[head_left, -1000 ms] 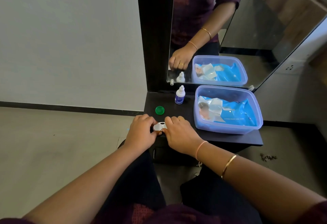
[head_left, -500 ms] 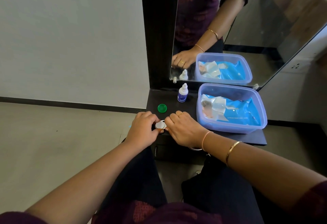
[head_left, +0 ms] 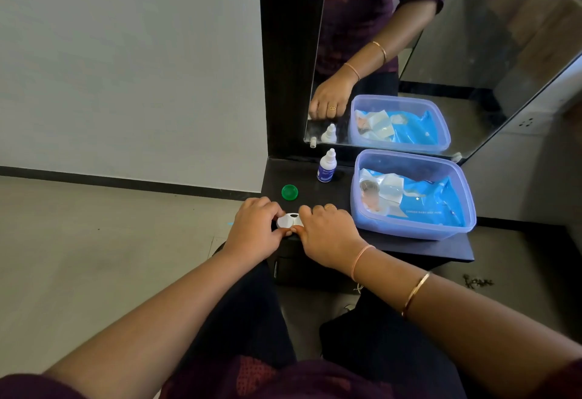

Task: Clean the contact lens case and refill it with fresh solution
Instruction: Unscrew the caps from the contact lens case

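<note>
lens case mostly hidden, hands covering

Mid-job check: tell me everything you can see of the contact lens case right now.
The contact lens case is small and white, apparently plastic, lying flat at the front edge of the dark shelf. Only its middle shows, with a small dark spot on top. The left hand grips one end, the right hand the other; their fingers hide both ends. A loose green cap lies apart on the shelf behind it. Whether its wells are capped cannot be told.
</note>
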